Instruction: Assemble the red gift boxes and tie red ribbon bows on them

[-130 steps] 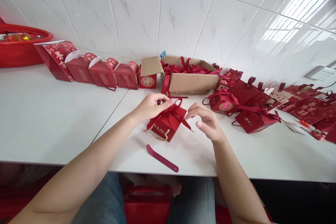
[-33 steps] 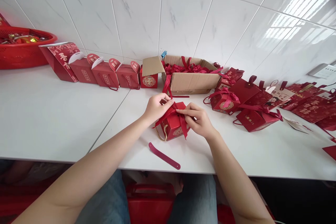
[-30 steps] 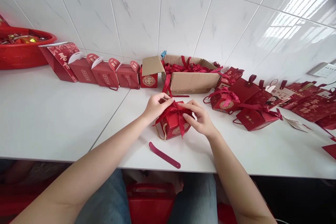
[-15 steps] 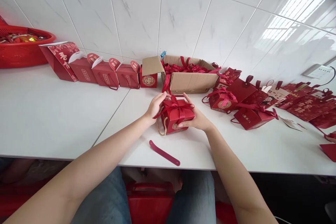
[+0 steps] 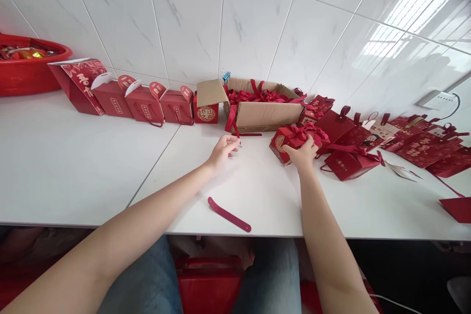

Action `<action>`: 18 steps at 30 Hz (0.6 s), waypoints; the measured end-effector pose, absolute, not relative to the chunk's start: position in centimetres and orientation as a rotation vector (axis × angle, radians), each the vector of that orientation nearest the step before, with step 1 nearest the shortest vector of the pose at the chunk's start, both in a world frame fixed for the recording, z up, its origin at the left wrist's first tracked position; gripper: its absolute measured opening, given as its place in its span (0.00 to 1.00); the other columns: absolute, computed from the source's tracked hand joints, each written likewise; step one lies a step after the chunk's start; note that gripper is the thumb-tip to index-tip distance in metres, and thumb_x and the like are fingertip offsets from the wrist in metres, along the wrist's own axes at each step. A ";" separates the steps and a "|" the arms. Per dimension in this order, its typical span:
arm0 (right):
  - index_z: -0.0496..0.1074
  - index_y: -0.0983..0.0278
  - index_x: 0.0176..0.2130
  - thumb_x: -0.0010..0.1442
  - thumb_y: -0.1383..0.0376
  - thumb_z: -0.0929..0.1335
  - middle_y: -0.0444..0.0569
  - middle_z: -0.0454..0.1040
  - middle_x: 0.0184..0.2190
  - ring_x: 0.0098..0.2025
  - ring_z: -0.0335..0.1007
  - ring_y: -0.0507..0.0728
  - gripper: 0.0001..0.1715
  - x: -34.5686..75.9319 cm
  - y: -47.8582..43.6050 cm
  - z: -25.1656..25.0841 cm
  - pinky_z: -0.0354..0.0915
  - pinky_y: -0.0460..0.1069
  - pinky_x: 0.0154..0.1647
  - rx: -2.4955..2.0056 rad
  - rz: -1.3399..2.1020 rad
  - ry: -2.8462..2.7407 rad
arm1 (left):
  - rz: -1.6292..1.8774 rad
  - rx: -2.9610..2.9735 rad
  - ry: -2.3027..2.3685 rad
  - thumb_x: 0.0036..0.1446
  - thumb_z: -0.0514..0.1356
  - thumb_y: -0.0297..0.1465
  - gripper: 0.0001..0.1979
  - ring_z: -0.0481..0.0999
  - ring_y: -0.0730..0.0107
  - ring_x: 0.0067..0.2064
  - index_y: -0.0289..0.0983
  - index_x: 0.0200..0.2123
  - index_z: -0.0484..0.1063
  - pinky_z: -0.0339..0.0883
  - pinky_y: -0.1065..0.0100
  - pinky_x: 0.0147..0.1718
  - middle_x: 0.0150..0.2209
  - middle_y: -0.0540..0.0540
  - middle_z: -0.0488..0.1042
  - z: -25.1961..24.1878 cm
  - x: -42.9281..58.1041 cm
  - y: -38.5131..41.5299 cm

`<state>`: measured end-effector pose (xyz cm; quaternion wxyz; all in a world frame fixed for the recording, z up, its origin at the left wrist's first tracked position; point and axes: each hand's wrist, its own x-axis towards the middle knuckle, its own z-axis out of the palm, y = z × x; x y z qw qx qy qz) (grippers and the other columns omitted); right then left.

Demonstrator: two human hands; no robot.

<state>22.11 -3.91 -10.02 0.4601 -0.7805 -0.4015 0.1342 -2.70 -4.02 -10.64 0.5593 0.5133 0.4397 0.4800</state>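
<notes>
My right hand point(image 5: 303, 153) grips a red gift box point(image 5: 280, 146) with a round gold emblem and a red bow on top, tilted beside the other boxes on the right. My left hand point(image 5: 223, 151) is over the white table, its fingers loosely curled and apart with nothing held. Just past its fingertips a red ribbon point(image 5: 232, 120) hangs over the front corner of the open cardboard box point(image 5: 270, 115); whether they touch it I cannot tell. A dark red strap point(image 5: 229, 214) with a hole at each end lies near the table's front edge.
Several red boxes point(image 5: 147, 103) line the wall at left, beside a red plastic basket point(image 5: 29, 76). Ribbon bows point(image 5: 257, 95) fill the cardboard box. At right stand a bow-tied box point(image 5: 349, 163) and several red bags point(image 5: 427, 142). A power socket point(image 5: 436, 100) is on the wall.
My right hand has carried the bow-tied gift box from between both hands to the right, next to the other boxes. My left hand has let go of it and stayed near the middle.
</notes>
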 end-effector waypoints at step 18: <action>0.56 0.63 0.44 0.55 0.59 0.68 0.54 0.67 0.38 0.40 0.72 0.62 0.22 27.2 -1.0 -14.9 0.69 0.59 0.45 -1.768 0.100 -0.731 | 1.132 1.211 1.060 0.52 0.62 0.41 0.18 0.72 0.66 0.42 0.38 0.43 0.64 0.62 0.66 0.37 0.43 0.43 0.72 -11.1 -2.9 -3.7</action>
